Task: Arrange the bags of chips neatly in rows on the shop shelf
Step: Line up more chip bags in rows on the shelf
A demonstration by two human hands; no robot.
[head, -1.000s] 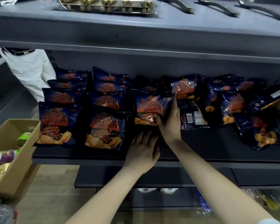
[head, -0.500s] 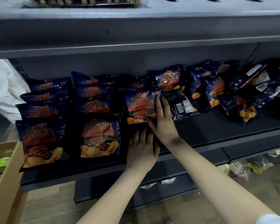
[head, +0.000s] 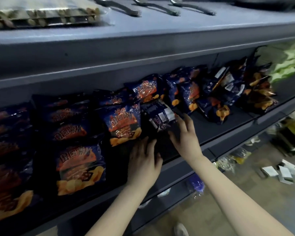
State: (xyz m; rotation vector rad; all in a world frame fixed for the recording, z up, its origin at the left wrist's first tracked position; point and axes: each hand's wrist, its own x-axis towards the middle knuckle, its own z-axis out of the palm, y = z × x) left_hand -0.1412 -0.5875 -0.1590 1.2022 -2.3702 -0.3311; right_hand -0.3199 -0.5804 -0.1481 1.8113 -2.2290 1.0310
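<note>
Dark blue chip bags lie in rows on the black shelf (head: 220,128): a left row (head: 5,184), a second row (head: 78,167) and a shorter third row (head: 123,123). To the right of them a bag (head: 158,114) lies back side up, its white labels showing. My right hand (head: 184,137) grips its lower right corner. My left hand (head: 143,160) rests flat on the shelf near the front edge, fingers apart, holding nothing. A loose heap of more chip bags (head: 218,99) lies further right.
The grey upper shelf (head: 160,34) overhangs the bags and carries metal spoons (head: 153,9) and a clear packet of rolls (head: 41,16). Pale green packs (head: 286,63) sit at the far right. Small white boxes (head: 279,171) lie on the floor below.
My right hand has left the front bag of the third row and moved right onto the back-side-up bag. My view has swung right, so the cardboard box is out of sight.
</note>
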